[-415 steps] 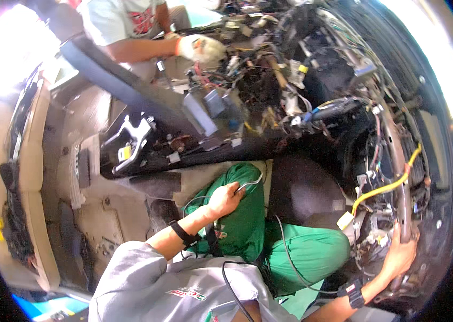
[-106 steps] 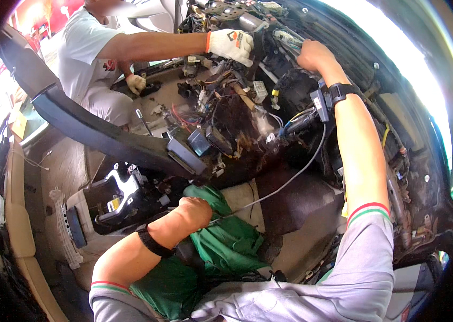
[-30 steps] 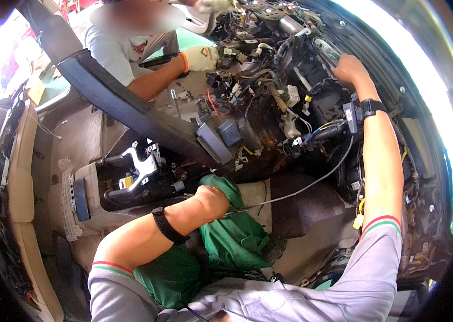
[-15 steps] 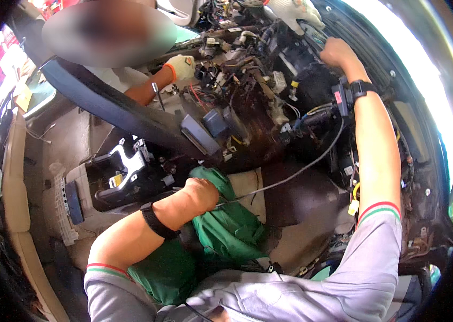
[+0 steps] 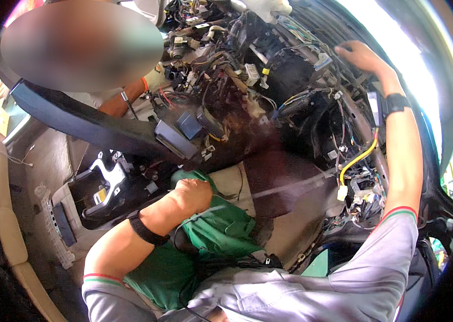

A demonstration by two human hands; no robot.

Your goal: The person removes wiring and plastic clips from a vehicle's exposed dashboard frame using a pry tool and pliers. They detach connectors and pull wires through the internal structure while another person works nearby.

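My left hand (image 5: 193, 195) is closed in a fist over the knee of my green trousers (image 5: 218, 225). Its fingers face away, so whatever they hold is hidden. A pale, motion-blurred cable-like streak (image 5: 291, 187) runs rightward from near that hand. On the far right, my right hand (image 5: 363, 56) hovers by the dashboard frame's edge, fingers stretched out and thumb apart. It is beside a run of bundled wires (image 5: 304, 35), and nothing shows in it. A small box-shaped device (image 5: 374, 107) sits at my right wrist, beside a black strap.
A stripped car interior surrounds me, with tangled wiring (image 5: 189, 70) ahead. A long black trim piece (image 5: 84, 123) slants across the left. Another person's gloved hand (image 5: 156, 78) works amid the wires; a second white glove (image 5: 270, 7) is at the top. A yellow cable (image 5: 358, 161) hangs right.
My right hand has drawn back to the right from the wires and its fingers have opened. The grey cable has swung lower and blurred. My left hand stays at the knee; the view has shifted.
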